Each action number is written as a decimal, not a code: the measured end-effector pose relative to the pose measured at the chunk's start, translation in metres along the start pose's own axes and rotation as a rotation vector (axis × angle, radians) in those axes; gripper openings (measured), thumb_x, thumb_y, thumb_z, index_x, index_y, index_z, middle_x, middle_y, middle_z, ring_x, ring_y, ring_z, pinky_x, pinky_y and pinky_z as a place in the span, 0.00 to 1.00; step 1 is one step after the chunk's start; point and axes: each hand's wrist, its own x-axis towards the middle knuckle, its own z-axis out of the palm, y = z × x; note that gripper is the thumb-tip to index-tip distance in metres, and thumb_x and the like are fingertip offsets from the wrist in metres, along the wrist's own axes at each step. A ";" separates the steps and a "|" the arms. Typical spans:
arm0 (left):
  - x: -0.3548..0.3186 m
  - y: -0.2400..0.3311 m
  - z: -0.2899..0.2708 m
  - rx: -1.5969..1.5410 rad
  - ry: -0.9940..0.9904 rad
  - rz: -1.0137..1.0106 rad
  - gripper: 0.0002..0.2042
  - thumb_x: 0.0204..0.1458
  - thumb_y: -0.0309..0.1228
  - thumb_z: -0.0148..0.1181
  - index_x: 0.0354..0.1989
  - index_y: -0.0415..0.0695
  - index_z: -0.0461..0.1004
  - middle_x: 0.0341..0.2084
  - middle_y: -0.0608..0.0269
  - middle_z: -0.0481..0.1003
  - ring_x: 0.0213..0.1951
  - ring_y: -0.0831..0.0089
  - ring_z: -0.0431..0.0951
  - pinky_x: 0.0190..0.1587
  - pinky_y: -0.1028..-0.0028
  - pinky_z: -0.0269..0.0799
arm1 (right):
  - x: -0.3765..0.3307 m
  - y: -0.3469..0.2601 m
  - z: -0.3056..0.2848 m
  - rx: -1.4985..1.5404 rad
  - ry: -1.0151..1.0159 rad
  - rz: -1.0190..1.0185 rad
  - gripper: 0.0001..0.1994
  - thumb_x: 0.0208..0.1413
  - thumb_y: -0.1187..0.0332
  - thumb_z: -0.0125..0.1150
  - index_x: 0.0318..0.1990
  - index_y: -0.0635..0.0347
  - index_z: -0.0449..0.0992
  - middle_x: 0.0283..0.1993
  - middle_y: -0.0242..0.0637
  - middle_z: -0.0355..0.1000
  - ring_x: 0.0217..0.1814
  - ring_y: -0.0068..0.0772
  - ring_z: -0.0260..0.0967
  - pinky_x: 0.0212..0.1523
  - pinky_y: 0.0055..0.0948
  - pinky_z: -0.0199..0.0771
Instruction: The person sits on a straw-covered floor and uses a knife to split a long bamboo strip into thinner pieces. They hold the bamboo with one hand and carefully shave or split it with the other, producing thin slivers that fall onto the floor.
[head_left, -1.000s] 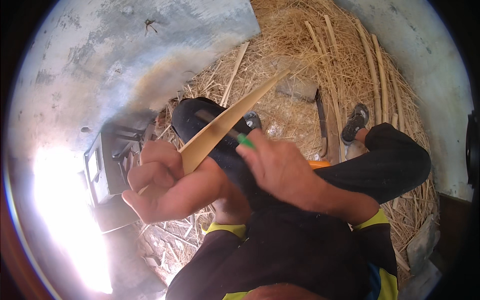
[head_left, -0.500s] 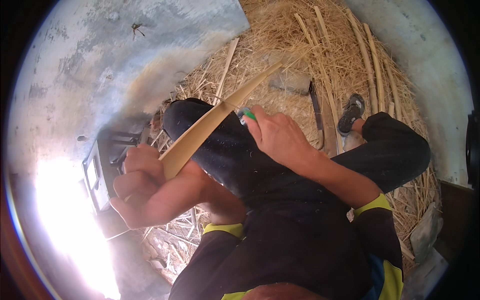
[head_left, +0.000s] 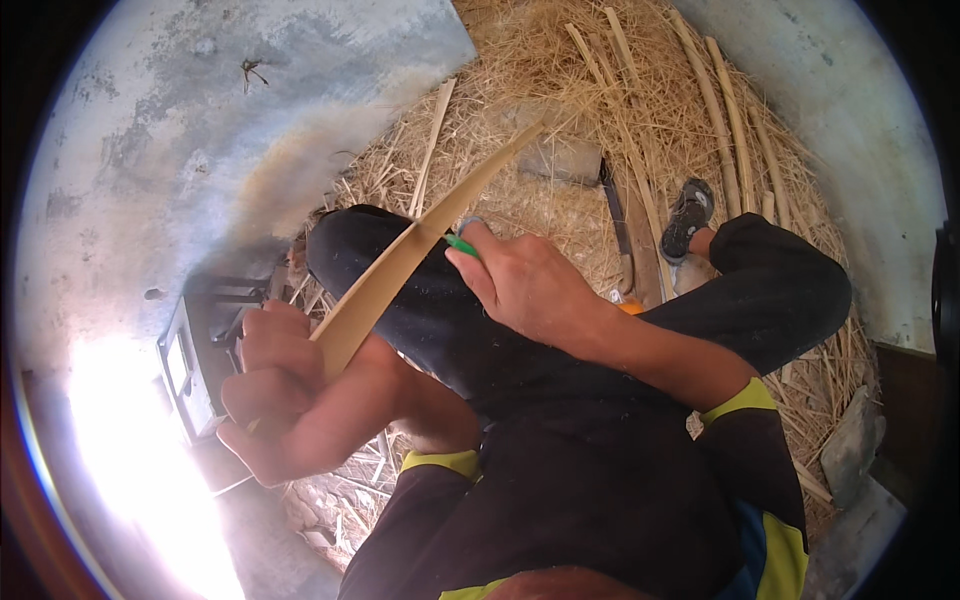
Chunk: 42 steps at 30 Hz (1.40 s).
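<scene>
A long, pale bamboo strip point(head_left: 375, 290) slants from lower left to upper right over my left knee. Its near end sits in my left hand point(head_left: 290, 390), whose fingers are curled round it. My right hand point(head_left: 525, 285) is closed on a small knife with a green handle point(head_left: 460, 245), midway along the strip. The knife's thin blade appears to lie against the strip; its edge is hard to make out.
Shavings point(head_left: 540, 60) cover the floor between pale walls point(head_left: 200, 150). Bamboo lengths point(head_left: 735, 110) lie at the far right, beside my shoe point(head_left: 688, 218). A flat stone block point(head_left: 560, 160) and a dark curved tool point(head_left: 615, 225) lie ahead. An orange object point(head_left: 628, 305) shows behind my right forearm.
My right hand and the knife have moved slightly along the strip toward my left hand, which keeps its hold. The whole view has shifted a little, and an orange object now shows beside my right forearm.
</scene>
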 end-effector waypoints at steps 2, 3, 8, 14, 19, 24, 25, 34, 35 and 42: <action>0.000 0.003 0.003 0.026 0.017 -0.011 0.19 0.49 0.41 0.37 0.09 0.54 0.43 0.05 0.71 0.41 0.11 0.78 0.45 0.16 0.77 0.40 | 0.007 0.032 0.009 -0.111 0.068 0.110 0.16 0.62 0.60 0.45 0.36 0.68 0.68 0.16 0.55 0.66 0.23 0.58 0.69 0.25 0.48 0.70; 0.002 0.001 0.002 0.045 0.021 -0.023 0.19 0.49 0.41 0.36 0.09 0.54 0.43 0.05 0.71 0.41 0.11 0.78 0.45 0.16 0.77 0.40 | 0.011 0.048 0.011 -0.169 0.104 0.164 0.16 0.61 0.60 0.45 0.35 0.68 0.69 0.14 0.54 0.66 0.22 0.56 0.70 0.25 0.47 0.71; 0.004 -0.003 -0.006 0.009 -0.169 0.059 0.20 0.51 0.42 0.36 0.09 0.54 0.41 0.05 0.71 0.41 0.11 0.79 0.44 0.16 0.77 0.40 | 0.007 0.022 -0.001 -0.016 0.057 0.012 0.17 0.61 0.60 0.44 0.35 0.70 0.68 0.18 0.57 0.67 0.24 0.60 0.69 0.26 0.48 0.71; 0.014 -0.021 -0.018 -0.125 -0.344 0.283 0.11 0.42 0.25 0.48 0.19 0.48 0.51 0.06 0.71 0.47 0.11 0.79 0.46 0.17 0.75 0.40 | 0.007 0.043 0.003 -0.051 0.058 0.117 0.13 0.60 0.63 0.48 0.34 0.66 0.68 0.15 0.53 0.65 0.20 0.57 0.67 0.21 0.47 0.65; 0.007 -0.009 -0.007 0.074 -0.226 0.108 0.19 0.49 0.40 0.35 0.10 0.54 0.40 0.05 0.72 0.39 0.11 0.80 0.42 0.17 0.77 0.41 | 0.007 0.046 0.019 -0.029 0.105 0.058 0.12 0.60 0.63 0.48 0.35 0.66 0.68 0.15 0.54 0.65 0.19 0.57 0.67 0.21 0.47 0.65; 0.012 -0.013 -0.017 -0.113 -0.268 -0.020 0.18 0.47 0.38 0.35 0.10 0.54 0.39 0.05 0.72 0.39 0.12 0.80 0.41 0.17 0.77 0.40 | 0.014 0.052 0.010 -0.060 0.099 0.062 0.16 0.62 0.61 0.45 0.35 0.69 0.68 0.16 0.55 0.67 0.19 0.58 0.68 0.21 0.47 0.67; 0.014 -0.013 -0.022 -0.148 -0.273 -0.048 0.17 0.47 0.38 0.35 0.10 0.54 0.39 0.05 0.73 0.39 0.12 0.80 0.40 0.17 0.77 0.39 | 0.014 0.047 0.012 -0.042 0.118 -0.007 0.17 0.62 0.61 0.44 0.35 0.70 0.68 0.16 0.56 0.67 0.20 0.58 0.68 0.22 0.47 0.68; 0.014 -0.016 -0.020 -0.173 -0.240 -0.073 0.17 0.43 0.36 0.38 0.10 0.54 0.38 0.06 0.72 0.39 0.14 0.81 0.40 0.18 0.77 0.39 | 0.026 0.073 0.018 -0.102 0.080 0.102 0.17 0.62 0.60 0.45 0.37 0.70 0.69 0.16 0.56 0.67 0.21 0.57 0.69 0.25 0.48 0.69; 0.015 -0.015 -0.017 -0.149 -0.211 -0.077 0.17 0.44 0.37 0.38 0.10 0.54 0.39 0.06 0.72 0.39 0.14 0.80 0.40 0.18 0.77 0.39 | 0.029 0.085 0.020 -0.146 0.081 0.162 0.17 0.62 0.60 0.44 0.36 0.69 0.69 0.18 0.56 0.68 0.23 0.57 0.70 0.26 0.47 0.71; 0.010 -0.013 -0.015 0.094 -0.157 -0.016 0.17 0.44 0.39 0.38 0.10 0.55 0.39 0.06 0.73 0.39 0.14 0.80 0.42 0.18 0.77 0.40 | 0.033 0.102 0.030 -0.105 0.086 0.159 0.17 0.61 0.59 0.45 0.36 0.69 0.69 0.18 0.55 0.69 0.23 0.59 0.69 0.26 0.47 0.70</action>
